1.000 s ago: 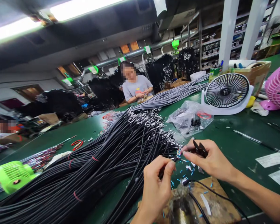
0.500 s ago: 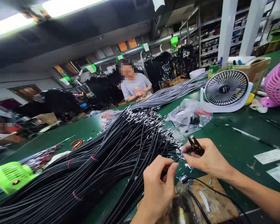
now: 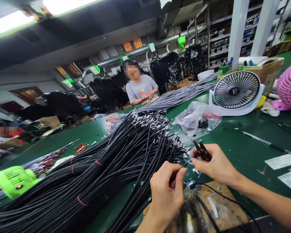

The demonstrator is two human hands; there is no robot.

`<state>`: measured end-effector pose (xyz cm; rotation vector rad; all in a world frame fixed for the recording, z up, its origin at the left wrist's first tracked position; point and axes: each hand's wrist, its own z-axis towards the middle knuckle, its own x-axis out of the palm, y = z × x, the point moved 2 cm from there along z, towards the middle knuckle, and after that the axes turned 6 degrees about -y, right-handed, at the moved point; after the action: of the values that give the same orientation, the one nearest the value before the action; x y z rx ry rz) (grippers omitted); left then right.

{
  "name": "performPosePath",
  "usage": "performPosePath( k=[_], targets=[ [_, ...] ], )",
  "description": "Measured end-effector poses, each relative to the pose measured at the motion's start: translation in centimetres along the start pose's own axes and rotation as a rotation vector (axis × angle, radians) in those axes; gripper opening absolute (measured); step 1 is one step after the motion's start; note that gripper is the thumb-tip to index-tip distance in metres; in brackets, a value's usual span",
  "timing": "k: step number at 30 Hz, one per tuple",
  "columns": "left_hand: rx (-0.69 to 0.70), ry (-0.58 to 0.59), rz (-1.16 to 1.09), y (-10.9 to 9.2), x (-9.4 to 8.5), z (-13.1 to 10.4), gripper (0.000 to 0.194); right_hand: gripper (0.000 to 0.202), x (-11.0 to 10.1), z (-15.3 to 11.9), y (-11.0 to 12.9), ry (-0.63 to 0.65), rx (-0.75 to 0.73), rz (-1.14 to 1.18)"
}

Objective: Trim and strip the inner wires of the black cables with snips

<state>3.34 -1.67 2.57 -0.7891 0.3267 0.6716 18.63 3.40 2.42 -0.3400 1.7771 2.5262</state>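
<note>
My left hand is closed, pinching a black cable near its stripped end between thumb and index finger. Thin coloured wires, one of them blue, fan out from that end. My right hand is closed too; its fingertips meet these wires, while dark wire cutters are tucked in its palm with their jaws apart and pointing up. Small blue offcuts and white scraps lie under the hands. A large bundle of black cables with white tips spreads to the left of my hands.
A wooden board with a cable across it lies below my hands. Beyond are a plastic bag, a white fan and a pink fan. A pen and paper labels lie right. A co-worker sits across the table.
Both hands stay at nearly the same spot, with the fingers shifting only slightly around the cable end. The whole view has moved a little.
</note>
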Motion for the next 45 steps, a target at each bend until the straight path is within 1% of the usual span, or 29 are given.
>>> performPosePath(
  k=[2,4,8,10,12,14,15,17,19,20,22,23,26,29,36,41,45],
  targets=[
    [-0.011,-0.012,-0.007,0.1,0.0,0.0,0.016,0.011,0.1,-0.1,0.0,0.010,-0.005,0.025],
    [-0.027,-0.014,-0.014,0.2,0.0,0.0,0.017,0.014,0.1,-0.1,0.1,-0.007,-0.036,0.005],
    [-0.033,-0.018,-0.014,0.2,0.0,0.0,0.016,0.014,0.3,-0.3,0.4,-0.073,-0.087,-0.091],
    [-0.036,-0.028,-0.017,0.3,0.1,-0.1,0.016,0.013,0.3,-0.5,0.5,-0.136,-0.129,-0.148],
    [-0.051,-0.034,-0.023,0.3,0.2,-0.3,0.015,0.011,0.3,-0.8,0.4,-0.220,-0.240,-0.210],
    [-0.069,-0.032,-0.020,0.4,0.4,-0.5,0.016,0.007,0.2,-1.4,0.2,-0.278,-0.423,-0.251],
    [-0.077,-0.031,-0.017,0.5,0.5,-0.6,0.017,0.011,0.2,-1.7,0.0,-0.284,-0.526,-0.273],
    [-0.093,-0.028,-0.020,0.5,0.6,-0.6,0.017,0.026,0.2,-2.3,-0.4,-0.255,-0.697,-0.329],
    [-0.107,-0.033,-0.036,0.6,0.6,-0.5,0.017,0.034,0.3,-2.6,-0.6,-0.179,-0.784,-0.371],
    [-0.112,-0.040,-0.044,0.6,0.6,-0.4,0.016,0.033,0.3,-2.7,-0.5,-0.140,-0.787,-0.366],
    [-0.109,-0.059,-0.052,0.7,0.4,-0.2,0.015,0.025,0.4,-2.4,-0.1,-0.104,-0.725,-0.305],
    [-0.106,-0.072,-0.053,0.7,0.3,-0.2,0.015,0.020,0.4,-2.3,0.1,-0.117,-0.672,-0.266],
    [-0.095,-0.108,-0.049,0.5,0.1,-0.1,0.014,0.008,0.3,-1.7,0.9,-0.210,-0.492,-0.183],
    [-0.085,-0.124,-0.049,0.4,0.1,-0.2,0.014,0.004,0.3,-1.4,1.1,-0.235,-0.407,-0.158],
    [-0.066,-0.098,-0.061,0.3,0.1,-0.1,0.012,0.008,0.4,-1.2,0.9,-0.185,-0.345,-0.122],
    [-0.049,-0.087,-0.067,0.6,0.0,-0.3,0.009,0.009,0.3,-1.1,1.1,-0.196,-0.334,-0.110],
    [-0.062,-0.086,-0.090,0.7,0.0,-0.3,0.008,0.008,0.2,-1.2,1.1,-0.167,-0.339,-0.083]
  ],
)
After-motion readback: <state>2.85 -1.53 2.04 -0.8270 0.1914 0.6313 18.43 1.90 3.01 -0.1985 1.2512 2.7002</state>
